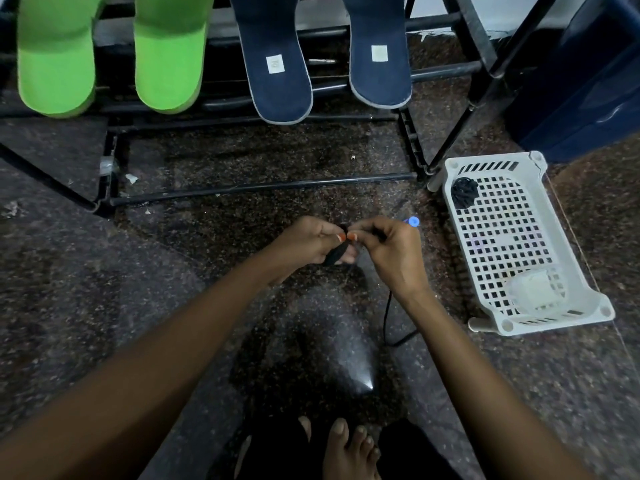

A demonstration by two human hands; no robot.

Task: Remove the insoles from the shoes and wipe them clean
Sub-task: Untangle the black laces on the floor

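Two green insoles (57,60) (169,57) lean on the black rack (263,187) at the top left. Beside them, two navy insoles (280,77) (379,64) with pale size labels hang over the rack bars. My left hand (311,242) and my right hand (391,249) meet over the floor in the middle, fingertips touching. Both pinch a small black object (334,256), partly hidden by the fingers; a thin black cord (388,317) runs down from it. A blue light (412,221) glows behind my right hand.
A white perforated plastic basket (519,244) lies on the dark speckled floor at the right, holding a black bundle (464,192) and a pale item (535,289). A dark blue container (581,84) stands at the top right. My bare foot (349,448) is at the bottom.
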